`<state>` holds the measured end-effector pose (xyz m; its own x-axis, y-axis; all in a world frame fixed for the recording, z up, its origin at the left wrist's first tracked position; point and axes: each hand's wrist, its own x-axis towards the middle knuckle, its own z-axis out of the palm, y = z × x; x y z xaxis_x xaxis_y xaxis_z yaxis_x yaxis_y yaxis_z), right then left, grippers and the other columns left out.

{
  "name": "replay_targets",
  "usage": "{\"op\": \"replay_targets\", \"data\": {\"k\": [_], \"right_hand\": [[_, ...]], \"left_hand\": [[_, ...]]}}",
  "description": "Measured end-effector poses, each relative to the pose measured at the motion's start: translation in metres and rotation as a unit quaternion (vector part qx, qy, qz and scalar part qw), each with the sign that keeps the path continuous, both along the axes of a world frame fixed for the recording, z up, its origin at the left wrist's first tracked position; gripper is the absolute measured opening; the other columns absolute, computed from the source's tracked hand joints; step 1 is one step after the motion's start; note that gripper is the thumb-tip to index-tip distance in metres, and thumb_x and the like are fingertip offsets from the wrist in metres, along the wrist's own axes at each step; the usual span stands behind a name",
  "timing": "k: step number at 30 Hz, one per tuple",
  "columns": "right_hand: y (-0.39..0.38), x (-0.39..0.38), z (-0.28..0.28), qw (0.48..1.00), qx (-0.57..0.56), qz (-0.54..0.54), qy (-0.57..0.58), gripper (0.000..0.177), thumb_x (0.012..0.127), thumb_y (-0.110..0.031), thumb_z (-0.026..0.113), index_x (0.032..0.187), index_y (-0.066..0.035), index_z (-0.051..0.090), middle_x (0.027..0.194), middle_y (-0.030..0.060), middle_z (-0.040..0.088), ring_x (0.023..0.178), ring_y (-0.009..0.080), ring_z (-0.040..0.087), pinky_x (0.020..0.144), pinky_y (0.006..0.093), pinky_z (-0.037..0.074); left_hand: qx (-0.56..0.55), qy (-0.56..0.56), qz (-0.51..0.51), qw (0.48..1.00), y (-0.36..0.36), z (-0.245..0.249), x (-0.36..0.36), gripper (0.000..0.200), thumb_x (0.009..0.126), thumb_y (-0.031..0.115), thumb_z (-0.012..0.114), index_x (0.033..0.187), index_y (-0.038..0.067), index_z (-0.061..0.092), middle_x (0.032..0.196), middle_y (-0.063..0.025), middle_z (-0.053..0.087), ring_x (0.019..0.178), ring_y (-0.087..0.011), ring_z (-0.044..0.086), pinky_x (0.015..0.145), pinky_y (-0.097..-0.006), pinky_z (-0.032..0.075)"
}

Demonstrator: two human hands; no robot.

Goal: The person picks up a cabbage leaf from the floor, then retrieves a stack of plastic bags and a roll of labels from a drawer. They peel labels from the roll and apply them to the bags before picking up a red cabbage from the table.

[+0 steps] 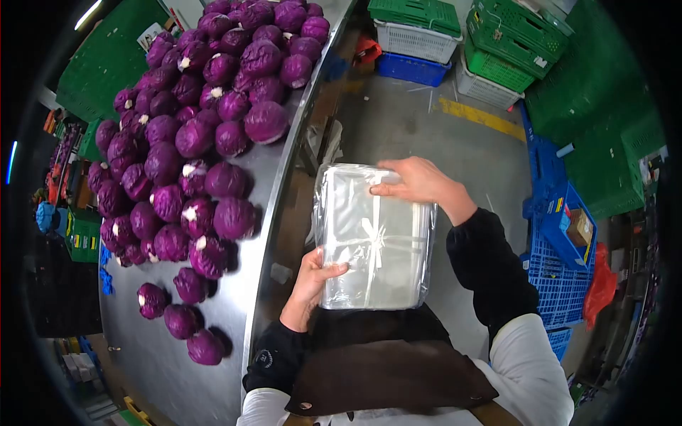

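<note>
At eight o'clock on the plastic-wrapped pack (380,245), the left hand (310,280) clamps its fingers around the edge; at one, the right hand (419,182) likewise; purple cabbages (195,138) lie toward ten.

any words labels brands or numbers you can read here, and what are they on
No wording can be read with certainty.
Round white mark on the left black sleeve: too small to read.
Small label on the blue crate at right: too small.
Small white label on a stacked green crate: too small.
Clear plastic pack in the left hand and right hand: no print visible.
</note>
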<state>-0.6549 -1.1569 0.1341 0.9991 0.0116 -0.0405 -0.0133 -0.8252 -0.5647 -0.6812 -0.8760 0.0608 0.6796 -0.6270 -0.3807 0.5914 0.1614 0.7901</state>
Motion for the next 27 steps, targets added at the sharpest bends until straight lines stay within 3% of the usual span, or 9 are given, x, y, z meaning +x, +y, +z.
{"op": "replay_targets", "data": {"k": [1,3,5,6,9,14,17,23,27], "right_hand": [[-0.01,0.019,0.003,0.993,0.013,0.0,0.116,0.067,0.075,-0.052,0.064,0.114,0.002,0.056,0.107,0.0224,0.06,0.103,0.0359,0.056,0.089,0.0394,0.043],[-0.029,0.047,0.002,0.994,-0.006,-0.027,0.102,0.069,0.073,-0.052,0.066,0.112,0.004,0.057,0.103,0.0237,0.061,0.099,0.0361,0.058,0.087,0.0385,0.044],[-0.049,0.067,-0.006,0.994,-0.02,-0.055,0.095,0.071,0.072,-0.053,0.067,0.109,0.007,0.058,0.098,0.0249,0.062,0.095,0.0363,0.06,0.085,0.0376,0.045],[-0.062,0.076,-0.011,0.991,0.009,-0.088,0.097,0.074,0.07,-0.055,0.067,0.11,0.006,0.058,0.098,0.024,0.063,0.096,0.0354,0.06,0.085,0.0375,0.045],[-0.107,0.106,-0.026,0.987,0.058,-0.122,0.086,0.077,0.069,-0.057,0.067,0.11,0.008,0.058,0.099,0.0254,0.062,0.094,0.0336,0.061,0.082,0.0366,0.046],[-0.173,0.163,-0.03,0.984,0.048,-0.154,0.081,0.072,0.071,-0.057,0.065,0.102,0.008,0.061,0.091,0.0237,0.064,0.087,0.0336,0.063,0.076,0.0368,0.047],[-0.212,0.206,-0.037,0.982,0.06,-0.155,0.086,0.068,0.072,-0.057,0.064,0.096,0.006,0.064,0.083,0.0222,0.065,0.081,0.0333,0.064,0.071,0.0371,0.047],[-0.317,0.287,-0.054,0.976,0.103,-0.183,0.052,0.06,0.074,-0.053,0.063,0.091,0.005,0.065,0.077,0.0207,0.064,0.072,0.0319,0.063,0.067,0.036,0.046],[-0.365,0.326,-0.051,0.967,0.139,-0.212,-0.002,0.058,0.075,-0.051,0.062,0.091,0.005,0.064,0.077,0.0202,0.064,0.072,0.0294,0.064,0.066,0.0359,0.046]], "left_hand": [[-0.014,-0.002,-0.014,1.0,-0.006,0.002,0.02,0.038,0.073,-0.003,0.067,0.109,-0.002,0.056,0.096,-0.006,0.064,0.081,-0.0114,0.061,0.074,-0.0258,0.049],[-0.017,-0.014,-0.044,0.999,-0.015,-0.007,0.06,0.034,0.078,0.002,0.064,0.11,-0.003,0.054,0.098,-0.007,0.064,0.082,-0.0124,0.062,0.076,-0.0263,0.049],[-0.095,0.134,-0.087,0.983,-0.027,-0.014,0.096,0.031,0.085,0.011,0.058,0.111,-0.006,0.053,0.1,-0.0091,0.063,0.088,-0.0155,0.062,0.081,-0.029,0.049],[-0.145,0.193,-0.049,0.969,-0.033,-0.022,0.108,0.04,0.092,0.026,0.05,0.113,-0.007,0.051,0.103,-0.0131,0.063,0.093,-0.0207,0.062,0.086,-0.0325,0.047],[-0.185,0.268,-0.017,0.945,-0.068,-0.015,0.149,0.053,0.094,0.039,0.042,0.115,-0.008,0.05,0.106,-0.0171,0.061,0.099,-0.0245,0.06,0.09,-0.0342,0.045],[-0.243,0.25,-0.013,0.937,-0.129,-0.005,0.21,0.085,0.086,0.066,0.032,0.123,-0.011,0.042,0.116,-0.0212,0.056,0.105,-0.0273,0.057,0.095,-0.0351,0.042],[-0.363,0.258,-0.038,0.894,-0.165,-0.012,0.248,0.087,0.085,0.066,0.034,0.125,-0.011,0.04,0.121,-0.0222,0.053,0.11,-0.0291,0.053,0.098,-0.0372,0.038],[-0.262,0.13,0.141,0.946,-0.255,0.017,0.307,0.084,0.087,0.063,0.034,0.129,-0.01,0.036,0.129,-0.0209,0.046,0.117,-0.029,0.047,0.101,-0.038,0.034],[-0.17,-0.031,0.197,0.965,-0.318,0.021,0.345,0.057,0.089,0.033,0.055,0.132,-0.002,0.038,0.129,-0.0106,0.048,0.12,-0.0204,0.044,0.101,-0.0343,0.034]]}}
